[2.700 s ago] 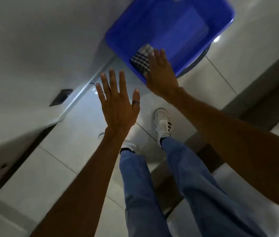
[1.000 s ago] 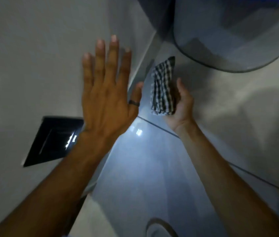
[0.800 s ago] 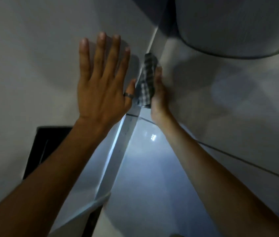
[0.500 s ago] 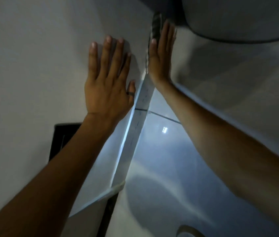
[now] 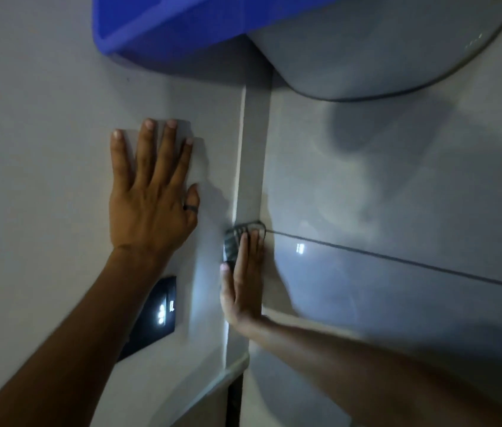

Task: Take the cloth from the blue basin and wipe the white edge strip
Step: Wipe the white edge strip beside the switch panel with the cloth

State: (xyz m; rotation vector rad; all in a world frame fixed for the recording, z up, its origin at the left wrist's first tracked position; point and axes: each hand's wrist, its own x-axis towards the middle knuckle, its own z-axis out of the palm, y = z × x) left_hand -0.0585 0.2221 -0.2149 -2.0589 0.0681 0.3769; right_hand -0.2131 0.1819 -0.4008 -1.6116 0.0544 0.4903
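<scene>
Pressing flat against the white edge strip (image 5: 251, 167), the checked cloth (image 5: 237, 240) lies trapped under the fingers of the right hand (image 5: 243, 285), with only its crumpled upper end showing beyond the fingertips, blurred. That hand is held flat with straight fingers, not curled around the cloth, pinning it to the strip rather than clutching it. The strip runs up the picture between a pale flat panel on its left and glossy grey floor tiles (image 5: 397, 211) on its right, where a dark grout line crosses and a small light reflection shows. The left hand (image 5: 151, 192) rests spread open on the pale panel (image 5: 43, 149), palm down, holding nothing, a dark ring (image 5: 190, 208) on its thumb (well apart from the cloth). Below that wrist sits a black rectangular plate (image 5: 154, 315) with bright glare on it; any marks there are too washed out to read. At the top, the blue basin (image 5: 166, 23) shows its rim, beside a rounded white fixture (image 5: 382, 44).
</scene>
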